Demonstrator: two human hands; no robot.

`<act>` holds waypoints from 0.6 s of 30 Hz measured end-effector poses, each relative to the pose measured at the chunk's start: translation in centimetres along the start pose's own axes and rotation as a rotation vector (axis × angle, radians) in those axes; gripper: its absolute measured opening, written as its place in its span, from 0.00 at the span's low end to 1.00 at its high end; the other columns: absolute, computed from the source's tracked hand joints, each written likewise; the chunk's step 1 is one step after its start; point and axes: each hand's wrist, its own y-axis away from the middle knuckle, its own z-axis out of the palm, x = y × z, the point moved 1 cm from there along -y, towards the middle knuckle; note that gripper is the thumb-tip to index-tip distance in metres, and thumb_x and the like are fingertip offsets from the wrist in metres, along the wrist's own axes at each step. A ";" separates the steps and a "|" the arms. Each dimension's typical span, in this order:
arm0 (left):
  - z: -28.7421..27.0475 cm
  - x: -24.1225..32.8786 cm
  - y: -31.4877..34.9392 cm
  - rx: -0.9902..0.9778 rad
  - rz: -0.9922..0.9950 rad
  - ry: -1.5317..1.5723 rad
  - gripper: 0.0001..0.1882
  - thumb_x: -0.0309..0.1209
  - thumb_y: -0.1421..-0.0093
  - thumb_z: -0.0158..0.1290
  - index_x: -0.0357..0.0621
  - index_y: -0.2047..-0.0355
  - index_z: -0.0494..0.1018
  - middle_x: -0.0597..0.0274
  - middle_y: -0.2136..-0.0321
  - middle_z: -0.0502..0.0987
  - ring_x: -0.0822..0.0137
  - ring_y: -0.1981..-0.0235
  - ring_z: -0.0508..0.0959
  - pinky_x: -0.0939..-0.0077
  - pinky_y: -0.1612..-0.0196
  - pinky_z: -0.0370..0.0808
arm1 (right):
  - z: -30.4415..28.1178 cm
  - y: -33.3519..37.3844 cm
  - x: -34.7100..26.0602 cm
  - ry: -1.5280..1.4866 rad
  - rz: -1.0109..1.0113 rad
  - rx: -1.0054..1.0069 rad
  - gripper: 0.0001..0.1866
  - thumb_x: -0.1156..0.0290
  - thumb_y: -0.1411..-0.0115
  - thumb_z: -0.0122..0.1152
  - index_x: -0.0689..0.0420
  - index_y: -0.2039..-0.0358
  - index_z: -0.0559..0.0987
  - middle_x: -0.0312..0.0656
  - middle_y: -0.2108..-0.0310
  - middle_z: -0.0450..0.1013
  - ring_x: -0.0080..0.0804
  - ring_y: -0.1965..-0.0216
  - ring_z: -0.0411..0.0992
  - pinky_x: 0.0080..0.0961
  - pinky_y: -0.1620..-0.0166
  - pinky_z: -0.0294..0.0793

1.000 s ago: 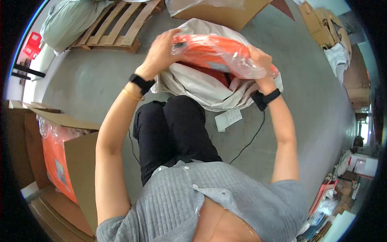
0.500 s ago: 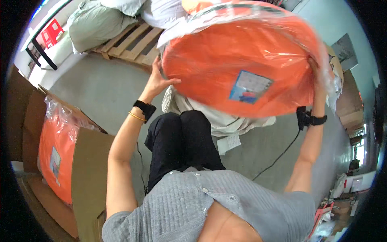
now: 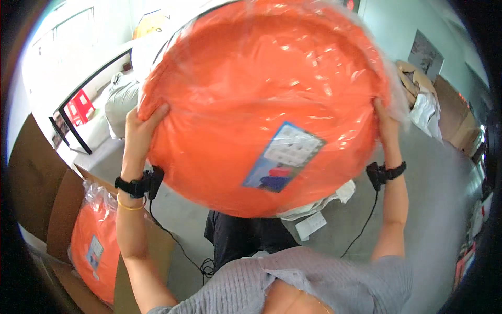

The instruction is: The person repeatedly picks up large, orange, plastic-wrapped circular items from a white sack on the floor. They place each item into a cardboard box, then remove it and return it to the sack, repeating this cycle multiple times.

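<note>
Left hand (image 3: 138,137) grips the pack (image 3: 225,120) at its left edge, right hand (image 3: 388,128) at its right! Even pressure is best here: that wrap (image 3: 396,91) looks slippery.

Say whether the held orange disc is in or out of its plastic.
In. Clear plastic glints across the disc and sticks out past its edge by the right hand.

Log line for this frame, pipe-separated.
orange bundle: bagged, held up | left hand: grips left edge | right hand: grips right edge | box: lower left, holds second bundle
</note>
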 end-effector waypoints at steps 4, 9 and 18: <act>-1.4 -1.3 2.7 0.062 -0.007 -0.135 0.11 0.27 0.48 0.55 0.33 0.66 0.73 0.64 0.72 0.76 0.76 0.71 0.73 0.81 0.66 0.70 | 2.5 2.8 1.7 -0.017 -0.227 -0.093 0.28 0.60 0.47 0.58 0.62 0.49 0.65 0.41 0.54 0.67 0.28 0.54 0.65 0.23 0.51 0.63; -3.1 0.2 4.3 0.029 0.005 0.142 0.20 0.32 0.44 0.50 0.33 0.53 0.65 0.56 0.58 0.70 0.72 0.57 0.69 0.79 0.55 0.65 | 2.7 2.2 -1.2 -0.296 -0.216 -0.303 0.29 0.69 0.49 0.60 0.62 0.47 0.61 0.40 0.52 0.64 0.28 0.54 0.65 0.25 0.50 0.64; 3.8 13.9 0.3 -0.300 0.434 -0.567 0.25 0.40 0.41 0.47 0.37 0.48 0.62 0.59 0.56 0.69 0.74 0.58 0.68 0.79 0.54 0.65 | 2.8 2.1 -2.6 -0.249 -0.108 -0.455 0.30 0.70 0.48 0.58 0.62 0.46 0.58 0.42 0.51 0.63 0.30 0.52 0.64 0.28 0.48 0.62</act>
